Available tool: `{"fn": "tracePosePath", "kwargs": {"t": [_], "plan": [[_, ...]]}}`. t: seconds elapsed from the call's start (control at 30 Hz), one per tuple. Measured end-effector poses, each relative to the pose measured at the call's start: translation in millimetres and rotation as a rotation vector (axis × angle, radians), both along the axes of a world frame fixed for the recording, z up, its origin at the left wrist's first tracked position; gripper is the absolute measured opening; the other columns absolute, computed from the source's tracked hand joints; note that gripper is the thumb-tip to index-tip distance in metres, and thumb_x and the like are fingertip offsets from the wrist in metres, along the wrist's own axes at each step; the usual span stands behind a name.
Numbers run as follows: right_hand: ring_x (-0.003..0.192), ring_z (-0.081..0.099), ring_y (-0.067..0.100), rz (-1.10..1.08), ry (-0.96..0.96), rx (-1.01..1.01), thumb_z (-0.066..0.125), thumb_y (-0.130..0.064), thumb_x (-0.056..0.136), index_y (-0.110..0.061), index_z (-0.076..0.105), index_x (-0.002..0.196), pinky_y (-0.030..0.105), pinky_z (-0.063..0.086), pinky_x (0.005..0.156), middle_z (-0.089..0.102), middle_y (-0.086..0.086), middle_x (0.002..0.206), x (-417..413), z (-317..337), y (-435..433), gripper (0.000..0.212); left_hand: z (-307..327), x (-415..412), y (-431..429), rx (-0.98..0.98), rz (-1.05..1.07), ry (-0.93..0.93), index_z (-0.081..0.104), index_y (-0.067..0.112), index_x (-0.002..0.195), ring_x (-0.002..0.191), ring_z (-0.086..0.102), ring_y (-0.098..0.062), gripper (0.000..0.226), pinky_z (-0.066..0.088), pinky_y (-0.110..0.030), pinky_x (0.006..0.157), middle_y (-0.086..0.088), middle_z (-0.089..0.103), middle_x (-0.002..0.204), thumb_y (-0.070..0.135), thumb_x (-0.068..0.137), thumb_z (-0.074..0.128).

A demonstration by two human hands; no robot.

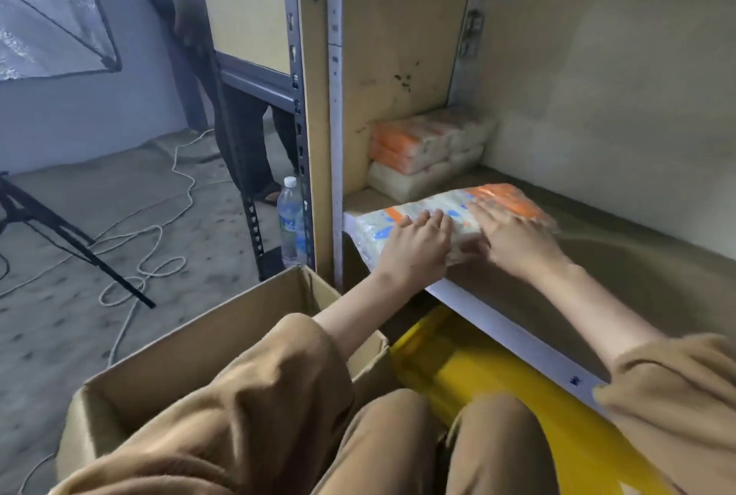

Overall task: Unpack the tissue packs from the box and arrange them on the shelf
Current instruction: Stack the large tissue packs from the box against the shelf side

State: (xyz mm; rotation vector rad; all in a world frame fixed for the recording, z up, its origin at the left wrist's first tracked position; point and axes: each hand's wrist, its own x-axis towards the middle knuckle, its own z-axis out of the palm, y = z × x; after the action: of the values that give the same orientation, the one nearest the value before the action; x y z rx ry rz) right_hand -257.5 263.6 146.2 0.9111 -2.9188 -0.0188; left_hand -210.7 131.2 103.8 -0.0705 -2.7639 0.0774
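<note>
Two knees (418,439) in tan pants are at the very bottom. Tan sleeves (255,387) cover both arms up to the elbows. A brown box (191,347) sits on the floor at the left, with its top open. The left arm goes over the box, so what is inside cannot be seen. Something yellow (470,375) lies under the shelf, next to the box.

Both arms reach out to the shelf (621,295). A pack (438,216) of tissues lies flat at the front left of the shelf board, and part of it sticks out past the front edge. The pack is white with orange and blue marks. The left hand (414,251) lies on top of the pack with its fingers spread flat. The right hand (513,239) lies on the pack too, just beside the left hand, with fingers out flat. It is blurry.

Farther back, in the left corner of the shelf, more packs (426,152) sit in a pile against the side wall.

Left of the shelf, a bottle (290,224) stands on the floor by a metal post. A white cord (159,243) curls on the floor. Behind it stand the legs (247,144) of another person.
</note>
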Motion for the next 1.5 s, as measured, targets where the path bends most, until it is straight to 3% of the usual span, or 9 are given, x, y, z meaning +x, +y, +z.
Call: {"fn": "tracePosePath", "kwargs": {"t": [0.23,0.3,0.37,0.7,0.9,1.03,1.23,1.37,1.5], "plan": [[0.144,0.016,0.018,-0.097,-0.086,-0.091,0.044,-0.017,0.093,-0.010,0.014,0.145,0.032,0.020,0.116,0.013,0.005,0.157,-23.7,-34.8,27.7,0.060,-26.4,-38.4,22.3,-0.021,-0.085,-0.025,0.073,0.009,0.103,0.099,0.072,-0.015,0.059,0.057,-0.023,0.077,-0.005,0.075,0.108,0.032,0.050,0.084],[0.145,0.014,0.019,-0.095,-0.099,-0.112,0.045,-0.019,0.093,-0.009,0.012,0.146,0.032,0.019,0.116,0.011,0.006,0.158,-29.9,-38.3,28.6,0.063,-23.4,-45.6,18.4,0.036,-0.137,-0.104,0.042,0.004,0.138,0.136,0.044,-0.021,0.063,0.037,-0.032,0.110,-0.012,0.043,0.147,0.027,0.084,0.065],[0.145,0.011,0.019,-0.081,-0.128,-0.122,0.047,-0.023,0.093,-0.010,0.010,0.146,0.034,0.018,0.117,0.007,0.005,0.158,-36.9,-41.0,29.1,0.066,-13.5,-47.6,14.6,0.065,-0.126,-0.242,0.015,0.008,0.149,0.148,0.016,-0.018,0.068,0.014,-0.035,0.120,-0.006,0.015,0.160,0.029,0.095,0.050],[0.146,0.005,0.016,-0.067,-0.214,-0.143,0.052,-0.037,0.090,-0.016,0.003,0.147,0.035,0.012,0.118,0.000,0.000,0.159,-58.5,-42.6,34.3,0.078,-14.6,-52.9,6.9,0.020,-0.027,-0.309,0.000,0.008,0.150,0.149,0.003,-0.022,0.077,0.008,-0.043,0.121,-0.007,0.002,0.161,0.033,0.095,0.048],[0.140,0.028,0.018,-0.080,-0.149,-0.272,0.050,-0.030,0.092,-0.019,0.027,0.143,0.035,0.032,0.109,0.021,-0.005,0.155,-38.0,-43.3,52.0,0.056,-11.9,-60.8,4.5,-0.048,-0.055,-0.303,0.007,0.004,0.149,0.148,0.010,-0.028,0.072,0.017,-0.047,0.119,-0.011,0.009,0.160,0.031,0.096,0.047],[0.139,0.030,0.014,-0.085,-0.249,-0.336,0.049,-0.026,0.093,-0.012,0.038,0.138,0.022,0.022,0.111,0.029,0.003,0.152,-19.7,-68.9,67.2,0.048,-6.8,-68.4,3.6,-0.035,-0.044,-0.280,0.014,0.003,0.147,0.147,0.017,-0.027,0.069,0.023,-0.045,0.116,-0.011,0.017,0.158,0.033,0.095,0.048],[0.143,0.020,0.018,-0.125,-0.403,-0.264,0.017,-0.079,0.073,-0.009,0.027,0.143,0.026,0.016,0.116,0.021,0.009,0.155,-21.4,-93.5,62.7,0.100,16.2,-84.0,0.4,-0.028,-0.029,-0.178,0.031,0.004,0.140,0.138,0.036,-0.023,0.059,0.036,-0.040,0.105,-0.009,0.038,0.148,0.031,0.092,0.051],[0.146,0.009,0.018,-0.134,-0.347,-0.193,0.033,-0.049,0.094,-0.014,0.017,0.146,0.032,0.008,0.118,0.009,0.006,0.158,-41.0,-99.6,43.8,0.065,53.4,-93.6,-3.8,-0.021,-0.037,-0.069,0.036,0.005,0.137,0.134,0.041,-0.024,0.056,0.040,-0.039,0.101,-0.009,0.043,0.145,0.030,0.090,0.053],[0.146,0.001,0.017,-0.159,-0.327,-0.178,0.031,-0.052,0.093,-0.016,0.011,0.147,0.036,0.001,0.119,0.003,0.004,0.159,-66.5,-103.5,18.1,0.068,105.8,-103.4,-10.6,-0.007,-0.007,0.078,0.040,0.006,0.134,0.133,0.043,-0.023,0.054,0.042,-0.038,0.100,-0.008,0.046,0.143,0.030,0.088,0.055]]}}
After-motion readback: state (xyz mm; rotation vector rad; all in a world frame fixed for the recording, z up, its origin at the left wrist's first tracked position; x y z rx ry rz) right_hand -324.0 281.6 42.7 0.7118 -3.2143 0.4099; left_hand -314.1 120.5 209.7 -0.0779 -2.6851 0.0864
